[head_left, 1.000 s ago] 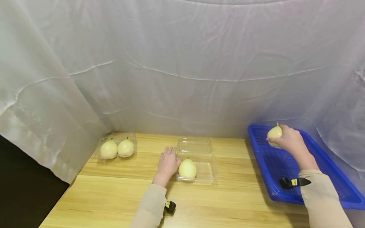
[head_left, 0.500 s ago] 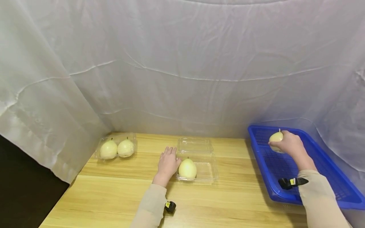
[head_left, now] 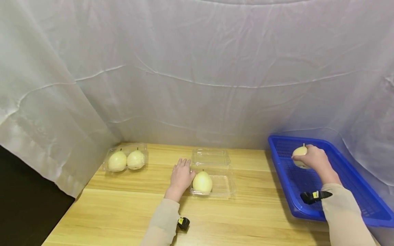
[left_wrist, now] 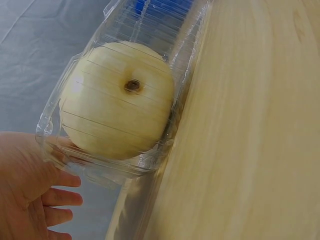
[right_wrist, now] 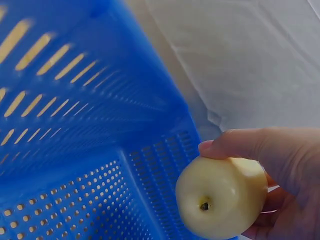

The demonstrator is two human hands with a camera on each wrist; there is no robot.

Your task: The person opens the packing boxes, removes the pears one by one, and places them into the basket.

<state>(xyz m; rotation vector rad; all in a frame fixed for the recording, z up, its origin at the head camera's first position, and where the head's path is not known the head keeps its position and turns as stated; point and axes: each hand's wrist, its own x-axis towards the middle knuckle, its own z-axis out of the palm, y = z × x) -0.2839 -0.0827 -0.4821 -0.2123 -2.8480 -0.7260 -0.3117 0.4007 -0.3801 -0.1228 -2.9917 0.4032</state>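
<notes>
My right hand (head_left: 314, 159) grips a pale yellow pear (head_left: 299, 153), stem up, at the far end of the blue basket (head_left: 284, 186). In the right wrist view the thumb lies along the pear (right_wrist: 220, 197), with the fingers round its far side. My left hand (head_left: 181, 176) rests beside a clear plastic clamshell box (head_left: 222, 184) with its lid laid back. The left fingers (left_wrist: 62, 197) are extended, and the thumb touches the box's end wall. One pear (head_left: 202, 182) sits in the left half of this box.
At the back left of the wooden table (head_left: 123, 212) stands another clear box (head_left: 145, 150), with two pears (head_left: 117, 161) inside. Grey fabric (head_left: 197, 102) hangs behind the table and along both sides. The basket's rim stands above the tabletop at the right.
My right hand has lowered with the pear, toward the basket's floor and slightly to the right. The left hand and both clear boxes have stayed put.
</notes>
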